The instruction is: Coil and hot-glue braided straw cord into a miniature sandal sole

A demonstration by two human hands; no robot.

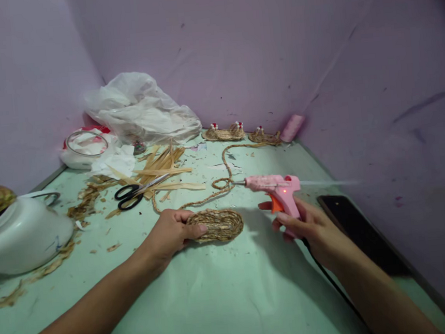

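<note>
Between the thumb and fingers of my left hand (176, 233) is the left end of an oval coil of braided straw (222, 225). A loose braided cord (226, 159) loops across the table behind the coil, and a length of it runs near my left hand. My right hand (305, 224) is wrapped round the handle of a pink glue gun (274, 183) with an orange trigger and a small lit light. The gun's nozzle points left, above and behind the coil, apart from it. A clear glue stick (327, 183) sticks out of its back.
Black-handled scissors (129, 196) lie by dry straw strips (163, 164). A white pot (29, 236) stands at left, a plastic bag (143, 109) at the back. Small woven slippers (223, 134) and a pink roll (293, 127) sit by the wall. A dark phone (360, 233) lies at right.
</note>
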